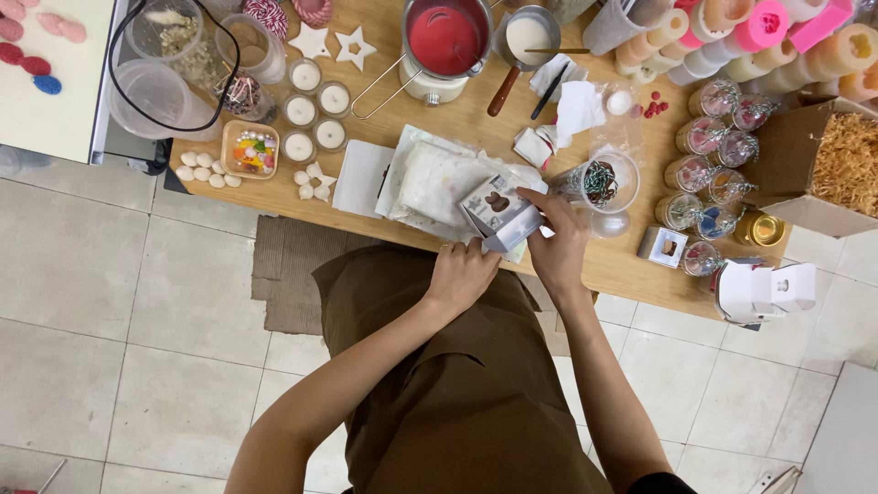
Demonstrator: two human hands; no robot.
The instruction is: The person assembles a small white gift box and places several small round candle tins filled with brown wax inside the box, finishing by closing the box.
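- Small grey-white gift box (498, 213), at the near edge of the wooden table (631, 261); gripped by both hands
- Left hand (462, 274): fingers closed on its lower corner
- Right hand (558, 242): fingers clasping its right side

A red-filled pot (445, 38) stands behind 5 white candles (314, 112).

Seen from above, the person wears a plain dark olive-brown garment, apron-like and loosely creased down the front, with both forearms bare to the elbows, no rings, watch or bracelets showing on the left hand (462, 274) or right hand (558, 242), and a sliver of black cloth at the right elbow.
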